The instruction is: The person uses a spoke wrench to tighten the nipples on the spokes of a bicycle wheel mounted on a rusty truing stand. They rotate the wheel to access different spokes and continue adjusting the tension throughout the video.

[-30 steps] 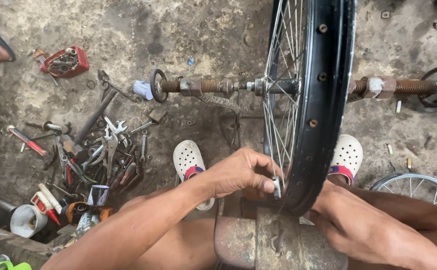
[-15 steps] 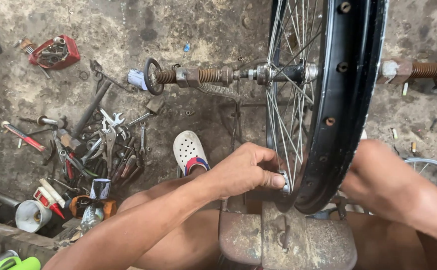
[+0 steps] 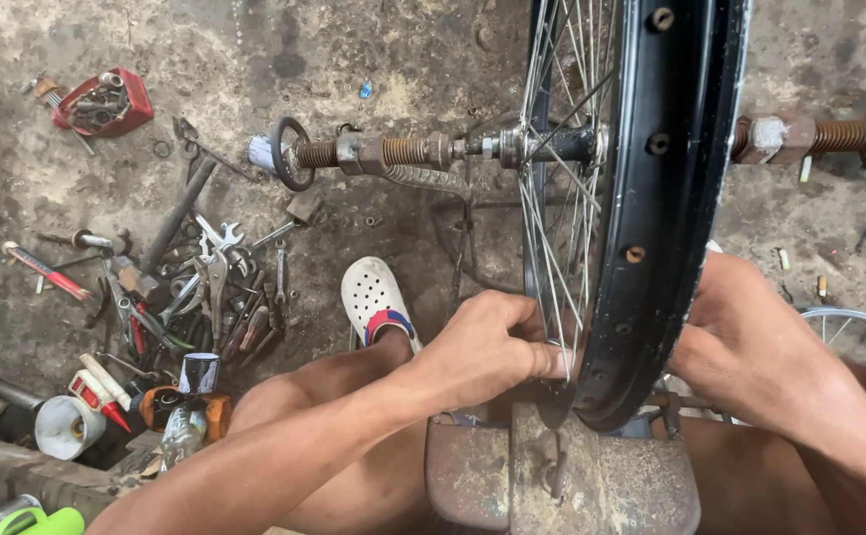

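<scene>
Wheel rim (image 3: 651,228) between hands — left (image 3: 487,347), right (image 3: 750,337)

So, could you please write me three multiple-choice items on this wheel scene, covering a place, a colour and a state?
1. Where does the pile of wrenches lie?
A. left of the white clog
B. on the rusty stand
C. behind the wheel

2. What colour is the wheel rim?
A. red
B. black
C. yellow

3. How is the left hand?
A. flat on the ground
B. pinched at the spokes beside the rim
C. holding a wrench

Key: 1 A, wrenches lie on the ground, left of the clog; 2 B, dark rim; 3 B, fingertips closed there.
</scene>
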